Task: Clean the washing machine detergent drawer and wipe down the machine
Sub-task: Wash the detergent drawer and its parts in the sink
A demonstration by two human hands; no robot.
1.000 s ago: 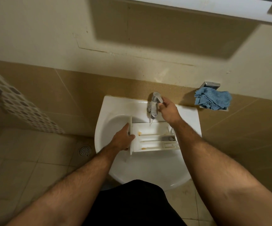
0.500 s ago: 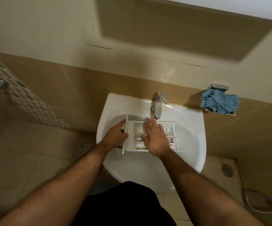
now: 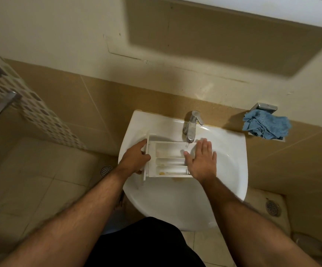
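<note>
Rinsing stage of the drawer cleaning, by the look of it; wiping of the machine not yet begun, machine itself out of view.

White sink (image 3: pixel 223 170) under both hands, holding the detergent drawer (image 3: pixel 170 160) across its bowl. Tap (image 3: pixel 192 128) just beyond the right fingertips, water falling into the far compartment of the drawer, right beside the index finger. Yellowish residue in the middle and near compartments, between the two sets of fingers. Blue cloth (image 3: pixel 266 127) on a wall holder, well apart from the right fingers, out past the little finger.

Left hand (image 3: pixel 135 159) gripping the drawer's front panel, fingers curled round its edge, thumb on the compartment side. Right hand (image 3: pixel 201 160) flat on the drawer's back end, fingers straight and spread, nothing grasped, thumb reaching toward the wet compartment.

Next move, as a judgement: rubbing of the residue with the right fingertips, or shifting of the drawer so the stream reaches the near compartments; firm hold needed at the panel, since wet plastic likely slippery. Cloth probably wanted later for the wipe-down.

Against half a second ago: right hand further right, off the middle of the drawer and onto its back end, leaving more of the compartments uncovered. Against a second ago: right hand off the tap lever. Left grip on the panel much the same throughout.
</note>
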